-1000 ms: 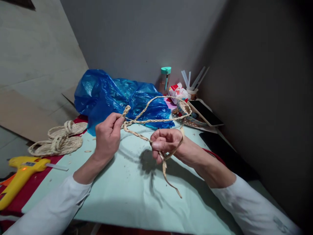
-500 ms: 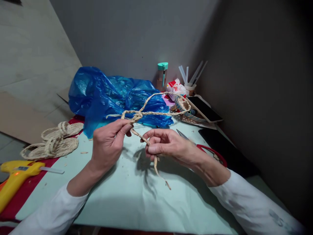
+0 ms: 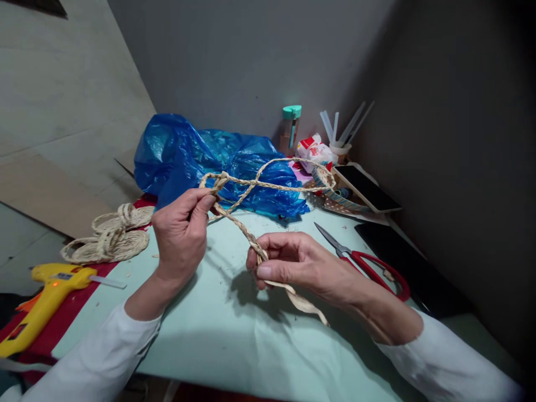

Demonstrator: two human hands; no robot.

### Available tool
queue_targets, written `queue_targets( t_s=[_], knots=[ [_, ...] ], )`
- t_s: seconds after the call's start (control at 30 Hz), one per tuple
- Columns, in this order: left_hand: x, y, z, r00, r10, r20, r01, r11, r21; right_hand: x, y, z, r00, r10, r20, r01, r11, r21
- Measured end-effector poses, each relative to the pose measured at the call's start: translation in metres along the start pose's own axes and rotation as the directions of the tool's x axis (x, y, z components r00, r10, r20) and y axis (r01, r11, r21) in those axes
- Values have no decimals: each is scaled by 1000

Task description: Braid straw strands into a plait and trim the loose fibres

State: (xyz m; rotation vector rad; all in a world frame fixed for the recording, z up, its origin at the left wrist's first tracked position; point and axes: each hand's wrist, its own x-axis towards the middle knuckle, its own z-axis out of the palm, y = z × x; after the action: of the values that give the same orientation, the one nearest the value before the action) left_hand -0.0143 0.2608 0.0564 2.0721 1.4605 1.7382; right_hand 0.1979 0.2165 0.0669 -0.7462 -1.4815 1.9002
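Observation:
A long braided cord (image 3: 276, 184) of pale straw-like fibre runs between my hands and loops out over the table. My left hand (image 3: 182, 231) pinches it between thumb and fingertips, close to a small loop or knot. Lower and to the right, my right hand (image 3: 293, 265) grips the same cord near its end between thumb and fingers. A loose flat tail of fibre hangs out below the right hand. Red-handled scissors (image 3: 360, 259) lie just beyond my right wrist, blades pointing away to the left.
At left are a yellow glue gun (image 3: 54, 301) and two woven straw sandals (image 3: 111, 245). A blue plastic bag (image 3: 180, 151) covers the back. Near the wall stand a bottle (image 3: 290, 131) and a cup of glue sticks (image 3: 340, 149); a tablet-like device (image 3: 366, 187) leans at right.
My right hand has moved down and away from the left, so a longer stretch of cord shows between them. The loose tail now points right. The view has shifted slightly left.

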Motion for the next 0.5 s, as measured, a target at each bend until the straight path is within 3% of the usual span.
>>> queue_targets(
  t_s=[0.2, 0.37, 0.5],
  knots=[
    [0, 0, 0, 1000, -14, -6, 14, 1000, 10, -1, -1, 3, 1000, -24, -2, 24, 995, -93],
    [1, -1, 2, 1000, -22, 5, 22, 1000, -5, 0, 4, 1, 990, -139, -20, 136, 985, -104],
    [1, 5, -5, 999, -15, 35, 15, 1000, -5, -1, 9, 1, 984, -175, -20, 174, 984, -28]
  ],
)
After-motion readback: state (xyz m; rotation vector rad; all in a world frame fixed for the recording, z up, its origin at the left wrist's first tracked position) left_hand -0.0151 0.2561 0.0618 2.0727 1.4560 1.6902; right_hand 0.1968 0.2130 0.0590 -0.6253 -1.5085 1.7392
